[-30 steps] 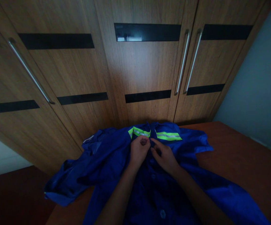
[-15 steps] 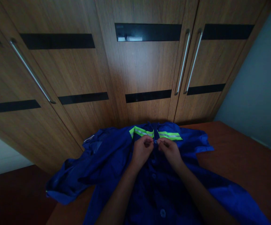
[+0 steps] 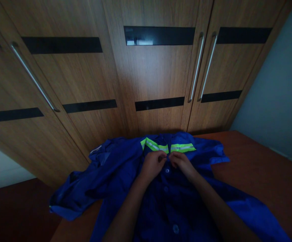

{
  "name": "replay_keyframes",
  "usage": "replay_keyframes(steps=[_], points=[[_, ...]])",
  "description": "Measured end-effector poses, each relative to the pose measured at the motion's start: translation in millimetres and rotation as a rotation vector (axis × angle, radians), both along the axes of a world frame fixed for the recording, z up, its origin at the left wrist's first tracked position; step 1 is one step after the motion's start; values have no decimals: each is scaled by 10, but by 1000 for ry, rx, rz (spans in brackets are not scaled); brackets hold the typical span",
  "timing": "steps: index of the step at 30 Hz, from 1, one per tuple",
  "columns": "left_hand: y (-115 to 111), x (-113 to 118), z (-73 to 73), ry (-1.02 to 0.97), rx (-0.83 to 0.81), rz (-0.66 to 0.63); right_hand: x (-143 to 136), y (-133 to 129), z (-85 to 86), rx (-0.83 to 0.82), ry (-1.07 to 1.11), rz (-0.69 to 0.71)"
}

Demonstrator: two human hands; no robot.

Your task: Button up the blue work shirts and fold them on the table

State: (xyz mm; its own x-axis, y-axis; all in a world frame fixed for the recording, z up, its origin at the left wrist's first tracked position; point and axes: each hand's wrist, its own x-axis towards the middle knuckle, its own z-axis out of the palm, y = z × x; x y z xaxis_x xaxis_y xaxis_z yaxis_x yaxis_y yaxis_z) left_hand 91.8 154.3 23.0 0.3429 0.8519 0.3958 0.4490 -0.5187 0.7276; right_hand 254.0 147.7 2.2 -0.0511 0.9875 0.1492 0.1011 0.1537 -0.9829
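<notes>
A blue work jacket (image 3: pixel 118 168) lies spread out, its front facing up and its collar at the far end. Bright yellow-green strips with a silver band cross the chest, one left strip (image 3: pixel 156 145) and one right strip (image 3: pixel 183 148). Just below them, my left hand (image 3: pixel 154 164) pinches the front edge of the jacket. My right hand (image 3: pixel 183 163) is closed on the opposite edge, fingertips almost meeting the left ones. What lies between the fingertips is too small to make out. Under the hands a button (image 3: pixel 167 170) shows, and a larger-looking button (image 3: pixel 176 229) sits lower on the front.
The jacket rests on a reddish-brown wooden surface (image 3: pixel 252 161). Directly behind it stands a wooden wardrobe (image 3: pixel 158 74) with black inlays and long metal handles (image 3: pixel 196 67). A pale wall (image 3: pixel 282 101) is on the right.
The two chest strips have come closer together, the left one shifting right. My hands have moved slightly down, still pinching the front edges. The button below them shows more clearly.
</notes>
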Motion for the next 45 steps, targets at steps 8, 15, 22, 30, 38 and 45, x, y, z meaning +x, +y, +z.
replay_keyframes(steps=[8, 15, 22, 30, 38, 45], points=[[-161, 117, 53, 312, 85, -282, 102, 194, -201, 67, 15, -347], [-125, 118, 120, 64, -92, -257, 59, 206, -218, 7, 116, -288], [146, 131, -115, -519, -330, 215, -148, 11, -36, 18, 278, 3], [179, 32, -224, -565, -352, 393, -227, -89, 25, -15, 381, -4], [136, 26, -105, -704, -537, 308, -279, -84, 26, -85, 352, -34], [63, 72, -16, -974, -508, 168, -308, -134, 63, 0, 238, -34]])
